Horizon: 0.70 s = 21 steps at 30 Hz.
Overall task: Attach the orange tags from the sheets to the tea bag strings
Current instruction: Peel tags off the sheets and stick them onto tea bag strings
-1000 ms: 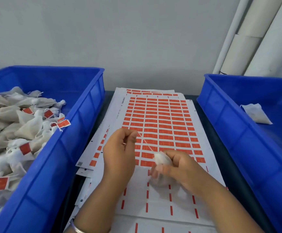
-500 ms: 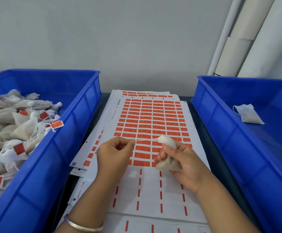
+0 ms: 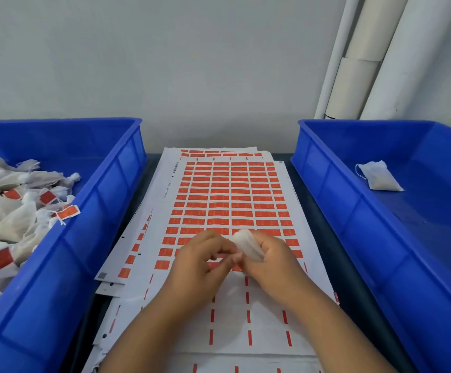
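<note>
A white sheet of orange tags (image 3: 229, 200) lies on top of a stack in the middle of the table. My right hand (image 3: 270, 262) grips a white tea bag (image 3: 247, 244) just above the sheet's lower tag rows. My left hand (image 3: 200, 265) is curled close beside it, its fingertips pinching at the bag's string, which is too thin to make out. The two hands touch at the fingertips. The lower part of the sheet shows only thin orange strips where tags have been peeled off.
A blue bin (image 3: 90, 211) on the left holds several tea bags with orange tags (image 3: 68, 212). A blue bin (image 3: 334, 200) on the right holds one untagged tea bag (image 3: 379, 176). White pipes (image 3: 361, 57) stand against the grey wall at the back right.
My left hand has moved right to meet my right hand, so the string stretched between them is no longer visible. The tea bag stayed in my right hand.
</note>
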{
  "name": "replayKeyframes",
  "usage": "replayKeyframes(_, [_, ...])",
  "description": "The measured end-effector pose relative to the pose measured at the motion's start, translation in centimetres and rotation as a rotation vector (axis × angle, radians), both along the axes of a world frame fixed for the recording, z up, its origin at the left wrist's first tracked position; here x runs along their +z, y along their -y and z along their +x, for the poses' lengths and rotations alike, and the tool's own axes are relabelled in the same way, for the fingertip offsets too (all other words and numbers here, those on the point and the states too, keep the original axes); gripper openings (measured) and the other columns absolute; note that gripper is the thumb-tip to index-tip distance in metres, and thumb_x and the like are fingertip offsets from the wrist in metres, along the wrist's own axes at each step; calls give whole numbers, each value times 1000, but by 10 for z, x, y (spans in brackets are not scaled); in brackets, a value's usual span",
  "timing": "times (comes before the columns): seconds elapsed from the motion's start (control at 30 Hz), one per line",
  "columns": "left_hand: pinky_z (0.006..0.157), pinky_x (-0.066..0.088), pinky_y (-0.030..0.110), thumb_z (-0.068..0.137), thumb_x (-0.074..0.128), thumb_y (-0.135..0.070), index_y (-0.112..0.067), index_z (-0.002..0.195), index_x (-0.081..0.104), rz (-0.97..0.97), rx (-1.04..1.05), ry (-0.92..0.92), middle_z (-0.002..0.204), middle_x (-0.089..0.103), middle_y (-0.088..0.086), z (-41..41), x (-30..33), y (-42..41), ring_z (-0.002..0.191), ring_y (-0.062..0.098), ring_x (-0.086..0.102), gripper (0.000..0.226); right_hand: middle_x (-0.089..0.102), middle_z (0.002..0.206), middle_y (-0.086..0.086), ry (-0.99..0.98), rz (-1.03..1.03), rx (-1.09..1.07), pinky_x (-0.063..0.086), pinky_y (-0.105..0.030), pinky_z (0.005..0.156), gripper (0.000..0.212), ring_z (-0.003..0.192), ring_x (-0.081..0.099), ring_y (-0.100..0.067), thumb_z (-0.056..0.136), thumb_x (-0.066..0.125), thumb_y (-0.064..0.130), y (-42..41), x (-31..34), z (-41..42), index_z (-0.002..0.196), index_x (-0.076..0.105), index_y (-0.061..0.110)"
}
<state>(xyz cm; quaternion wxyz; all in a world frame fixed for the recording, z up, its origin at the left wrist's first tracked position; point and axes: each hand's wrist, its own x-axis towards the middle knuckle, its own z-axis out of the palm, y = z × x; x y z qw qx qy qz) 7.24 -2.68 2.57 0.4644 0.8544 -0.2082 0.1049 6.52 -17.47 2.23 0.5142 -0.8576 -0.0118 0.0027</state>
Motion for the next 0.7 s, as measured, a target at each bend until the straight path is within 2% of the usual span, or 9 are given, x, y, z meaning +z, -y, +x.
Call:
replayKeyframes(0.07, [74,41,2,83,66,-17,-46,73,56,-28,-13,15,89,54,-25,0,1,1,95,-8,48,32,48,90,38,2,-7,86,38,-2,56,14,83,50,10,87,62,42,0,-1,-1,89,49,46])
replayKeyframes(0.13, [77,41,2,85,63,-17,-45,78,57,-45,-31,4,96,53,-25,0,0,1,100,-9,47,30,53,92,35,-2,-6,177,39,-3,61,10,85,53,9,90,59,39,-1,-1,-2,91,52,45])
replayKeyframes(0.2, [77,45,6,87,61,-19,-42,80,60,-64,-40,-46,93,58,-26,0,0,1,97,-8,51,25,56,97,35,-6,21,259,41,-5,70,15,90,55,10,93,57,35,0,-1,-3,99,54,48])
replayKeyframes(0.3, [71,51,13,88,60,-17,-35,80,62,-104,-19,-100,83,63,-22,2,-1,1,85,-2,59,20,65,102,20,4,63,295,49,-15,82,14,96,61,0,93,57,28,2,-3,-3,104,61,36])
replayKeyframes(0.4, [65,47,6,86,62,-17,-35,78,61,-146,29,-142,81,63,-25,2,0,0,81,-4,59,20,65,89,19,62,32,227,47,-10,68,5,84,61,-1,91,60,28,0,-5,-4,95,63,31])
replayKeyframes(0.47, [61,44,3,86,62,-19,-34,78,62,-200,57,-190,78,64,-27,1,1,0,79,-6,60,17,59,72,24,126,18,185,43,-7,57,11,72,58,2,90,62,26,-5,-4,-5,82,59,34])
replayKeyframes(0.6, [57,47,7,78,61,-32,-29,79,66,-374,109,-326,74,68,-20,1,5,3,74,0,65,6,55,79,38,259,88,59,42,0,59,18,86,52,13,84,68,32,-7,-2,-7,79,53,41])
replayKeyframes(0.7, [66,55,20,67,60,-40,-22,83,70,-541,108,-486,80,72,-7,2,6,3,78,15,69,27,54,83,41,288,124,3,40,3,60,19,91,50,15,83,70,33,-9,-2,-8,82,53,43])
